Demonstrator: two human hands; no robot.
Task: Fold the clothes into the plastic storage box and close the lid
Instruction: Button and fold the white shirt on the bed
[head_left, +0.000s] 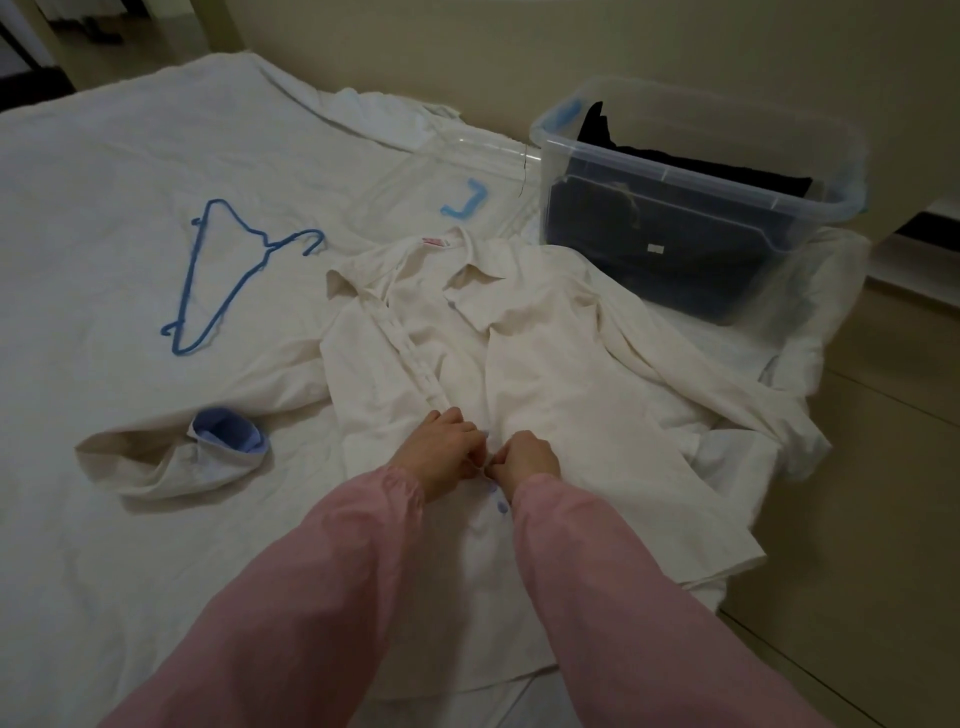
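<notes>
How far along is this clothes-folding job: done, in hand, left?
Done: dark clothes lie in the storage box. In hand: left hand and right hand pinch the white shirt at its front. Left: folding it, boxing it, fitting the lid lying on the bed.

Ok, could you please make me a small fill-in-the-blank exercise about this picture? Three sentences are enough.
1. The hanger lying left of the shirt is ____ in colour.
2. The lid lies on the bed, so the storage box is ____.
3. The left hand and the right hand, in ____ sleeves, pinch the shirt's front.

Missing words: blue; open; pink.
</notes>
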